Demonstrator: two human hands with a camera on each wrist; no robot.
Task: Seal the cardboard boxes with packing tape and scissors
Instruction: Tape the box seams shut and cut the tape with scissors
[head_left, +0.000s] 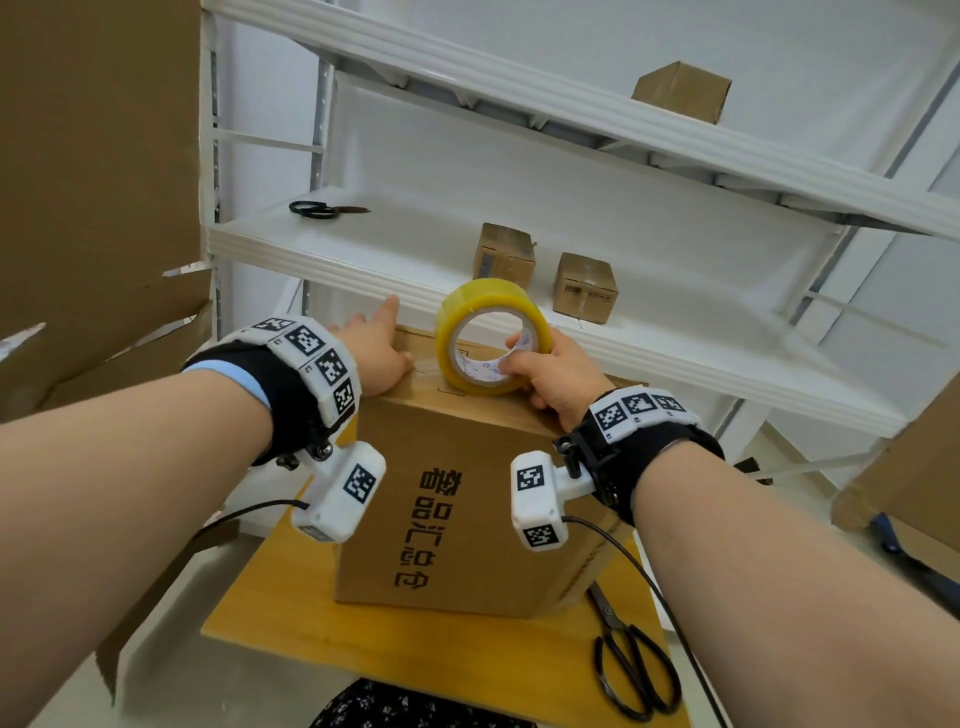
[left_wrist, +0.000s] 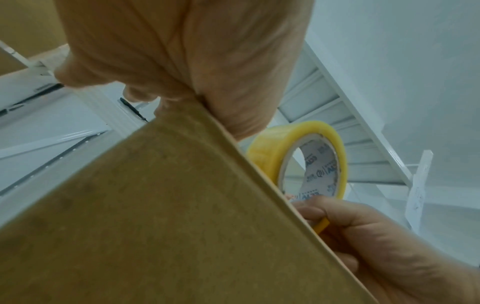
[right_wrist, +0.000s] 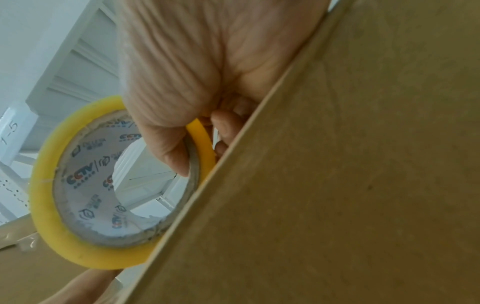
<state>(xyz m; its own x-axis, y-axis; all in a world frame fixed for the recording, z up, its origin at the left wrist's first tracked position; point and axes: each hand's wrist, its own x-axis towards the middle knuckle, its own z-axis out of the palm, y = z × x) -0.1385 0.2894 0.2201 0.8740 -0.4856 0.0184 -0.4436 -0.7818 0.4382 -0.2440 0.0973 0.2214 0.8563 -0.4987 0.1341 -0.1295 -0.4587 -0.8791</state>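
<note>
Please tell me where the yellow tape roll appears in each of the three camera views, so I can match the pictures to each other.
Head: the tape roll stands on edge on top of the cardboard box, centre of the picture, held by the right hand.
Left wrist: right of centre, behind the box's edge.
Right wrist: lower left, thumb through its core.
Shared landmark: the box's top edge, which the roll touches in all views.
</note>
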